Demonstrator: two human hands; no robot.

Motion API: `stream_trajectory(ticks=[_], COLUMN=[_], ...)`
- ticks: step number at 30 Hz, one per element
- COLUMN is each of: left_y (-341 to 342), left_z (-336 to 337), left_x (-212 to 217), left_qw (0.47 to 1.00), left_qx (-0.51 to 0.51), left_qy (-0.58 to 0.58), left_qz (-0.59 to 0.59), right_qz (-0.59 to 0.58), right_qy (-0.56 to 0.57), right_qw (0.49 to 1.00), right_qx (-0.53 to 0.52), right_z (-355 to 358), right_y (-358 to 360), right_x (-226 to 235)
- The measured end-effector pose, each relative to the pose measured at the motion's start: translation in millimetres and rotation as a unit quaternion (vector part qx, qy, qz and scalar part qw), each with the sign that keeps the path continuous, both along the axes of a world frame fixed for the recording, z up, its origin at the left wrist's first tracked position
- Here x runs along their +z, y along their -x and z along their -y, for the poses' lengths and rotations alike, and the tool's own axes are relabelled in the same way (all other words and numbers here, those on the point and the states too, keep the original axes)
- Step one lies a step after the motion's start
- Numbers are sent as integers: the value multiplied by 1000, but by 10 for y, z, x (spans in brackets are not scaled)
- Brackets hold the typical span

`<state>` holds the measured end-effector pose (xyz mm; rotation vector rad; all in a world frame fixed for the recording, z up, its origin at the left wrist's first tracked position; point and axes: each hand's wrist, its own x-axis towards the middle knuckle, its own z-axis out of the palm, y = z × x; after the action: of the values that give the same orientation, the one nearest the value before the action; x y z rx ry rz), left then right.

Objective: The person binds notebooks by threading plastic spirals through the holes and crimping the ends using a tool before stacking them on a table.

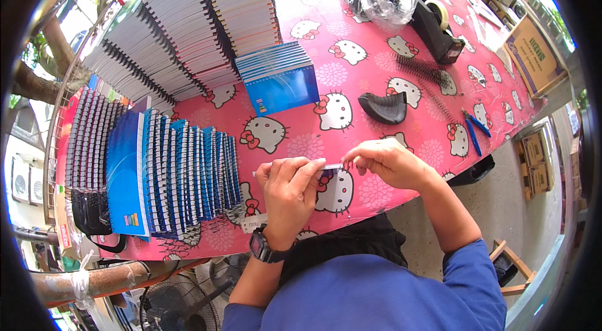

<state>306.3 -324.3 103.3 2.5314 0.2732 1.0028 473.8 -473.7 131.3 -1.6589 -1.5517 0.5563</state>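
Over the near edge of the pink table, my left hand (288, 188) is closed on a thin, flat, pale strip (330, 167). Most of it lies under my fingers, so its kind is hidden. Close by its right end, my right hand (385, 163) has thumb and forefinger pinched together. Whatever is between those fingertips, if anything, is too small to make out. Beyond my right hand lies a black curved comb-like piece (384, 108). Farther right are black spiral binding coils (419, 69) and blue-handled pliers (475, 131).
Blue spiral notebooks (188, 174) stand in a row at left, with tall stacks of bound pages (188, 24) behind. A smaller blue notebook stack (280, 83) sits centrally. At the far right are a tape dispenser (439, 31), a plastic bag (382, 0) and a cardboard box (532, 55).
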Motion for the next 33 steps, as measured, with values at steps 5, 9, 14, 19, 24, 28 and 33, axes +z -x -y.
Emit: stream_trajectory(ticks=[5,9,14,19,24,28,33], left_y=[-77,-136,-35,-90,-79,-54,15], left_z=[184,240,226,186,130,120,32], left_x=[157,88,95,79,112,21,135], left_qw=[999,996,990,992,996,992,998], left_qx=[10,-35,-53,-74,-61,-77,-25], left_qy=[13,9,-5,18,-22,-19,40], left_qz=[-47,-80,-132,-102,-63,-99,-53], right_qz=[56,-34,182,259,200,-420,-521], right_qy=[-29,148,-49,94,85,-31,-122], right_qw=[996,986,885,839,904,901,838], right_qx=[-60,-75,-426,-469,-368,-101,108], right_z=[-14,24,21,2,-16,46,30], right_y=[43,106,-316,-466,-501,-278,-102], right_x=[60,128,-283,-615,-553,-496,-352])
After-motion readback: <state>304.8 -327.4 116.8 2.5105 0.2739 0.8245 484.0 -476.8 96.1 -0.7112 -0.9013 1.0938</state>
